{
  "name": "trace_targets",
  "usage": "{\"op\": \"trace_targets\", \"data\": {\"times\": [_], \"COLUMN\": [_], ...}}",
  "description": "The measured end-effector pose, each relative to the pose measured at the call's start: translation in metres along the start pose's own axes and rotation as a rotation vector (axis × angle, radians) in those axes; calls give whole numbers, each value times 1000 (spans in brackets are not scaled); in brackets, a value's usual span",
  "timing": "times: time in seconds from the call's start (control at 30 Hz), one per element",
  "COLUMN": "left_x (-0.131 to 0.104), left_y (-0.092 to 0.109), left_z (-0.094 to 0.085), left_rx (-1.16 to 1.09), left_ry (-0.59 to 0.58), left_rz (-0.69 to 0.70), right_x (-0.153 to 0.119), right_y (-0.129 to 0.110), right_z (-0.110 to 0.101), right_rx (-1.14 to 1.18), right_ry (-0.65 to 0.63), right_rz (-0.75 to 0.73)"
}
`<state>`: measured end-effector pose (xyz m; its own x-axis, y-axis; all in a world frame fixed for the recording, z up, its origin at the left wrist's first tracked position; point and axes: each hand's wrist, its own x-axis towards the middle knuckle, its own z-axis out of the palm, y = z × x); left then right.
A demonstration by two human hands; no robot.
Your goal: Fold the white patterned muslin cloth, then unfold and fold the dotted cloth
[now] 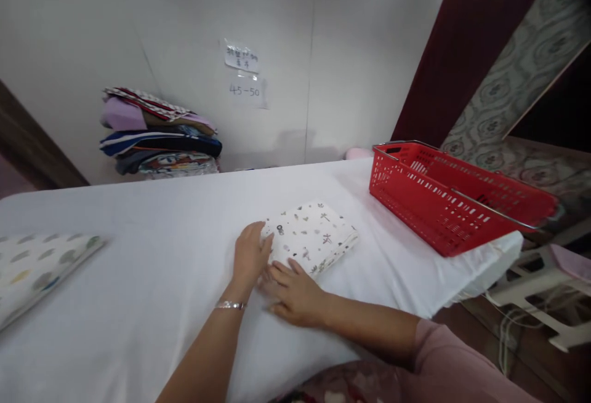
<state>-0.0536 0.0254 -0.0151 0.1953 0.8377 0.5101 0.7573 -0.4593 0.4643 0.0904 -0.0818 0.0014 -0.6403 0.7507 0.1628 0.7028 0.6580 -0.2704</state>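
White table [152,224]: lower frame, a flat bed, we think.
Red basket [415,206]: right, likely aside for room.
Folded cloth [309,231]: middle, lying flat.
Right hand [298,295]: open at the cloth's near edge, maybe steadying.
Left hand [250,252]: cloth's left corner; we can't tell if pinching.

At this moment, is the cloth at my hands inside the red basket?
No, the cloth lies on the white table, apart from the basket.
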Motion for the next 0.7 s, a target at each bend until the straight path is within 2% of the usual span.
{"op": "trace_targets", "data": {"times": [0.1, 0.2, 0.27, 0.33, 0.37, 0.4, 0.43, 0.5, 0.57, 0.7], "left_x": [-9, -10, -10, -12, -14, -18, -23, -36, -49, -68], "left_y": [-1, -7, -6, 1, 6, 12, 19, 30, 38, 40], "left_z": [10, 15, 12, 6, 2, -2, -6, -12, -14, -11], "left_rx": [30, 31, 24, 31, 36, 41, 44, 52, 73, 145], "left_ry": [-210, -283, -284, -271, -266, -264, -268, -292, -317, -346], "left_rz": [58, 23, 1, -20, -12, 16, 68, 206, 331, 474], "right_x": [-24, -44, -56, -68, -75, -81, -86, -95, -99, -95], "right_y": [-1, 20, 50, 90, 110, 130, 147, 172, 185, 194], "right_z": [-3, -12, -22, -32, -38, -42, -46, -51, -52, -48], "right_rx": [79, 218, 311, 394, 412, 411, 401, 403, 420, 439], "right_ry": [5, 185, 415, 666, 757, 792, 776, 641, 518, 405], "right_rz": [-79, -74, 69, 342, 492, 631, 768, 936, 981, 977]}}
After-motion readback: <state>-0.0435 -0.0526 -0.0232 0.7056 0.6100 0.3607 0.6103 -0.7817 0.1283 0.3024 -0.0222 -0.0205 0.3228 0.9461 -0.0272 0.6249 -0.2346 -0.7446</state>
